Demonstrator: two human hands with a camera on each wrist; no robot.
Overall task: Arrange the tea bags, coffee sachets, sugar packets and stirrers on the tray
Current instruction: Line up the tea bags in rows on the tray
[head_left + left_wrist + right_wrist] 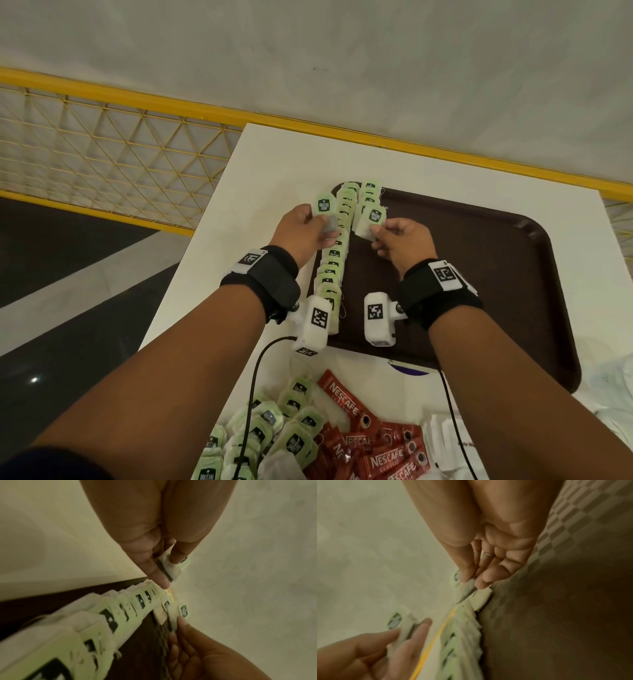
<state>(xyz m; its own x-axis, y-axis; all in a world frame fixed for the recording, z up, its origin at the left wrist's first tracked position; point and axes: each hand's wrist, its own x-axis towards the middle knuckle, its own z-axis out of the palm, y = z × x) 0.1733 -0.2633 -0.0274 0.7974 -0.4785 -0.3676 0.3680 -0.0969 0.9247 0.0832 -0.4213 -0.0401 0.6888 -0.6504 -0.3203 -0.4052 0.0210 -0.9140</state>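
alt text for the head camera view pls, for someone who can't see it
Two hands each pinch a green-tagged tea bag, left hand and right hand, above a brown tray where a long row of tea bags runs along its left side. Nearer the camera, loose tea bags and red coffee sachets lie heaped on the white table.

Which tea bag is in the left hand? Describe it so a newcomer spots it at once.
Start at the brown tray on the white table and find the long row of tea bags along its left edge. Beside the row's far end, the left hand pinches one tea bag; unlike its neighbours, it is lifted clear, green tag upward.
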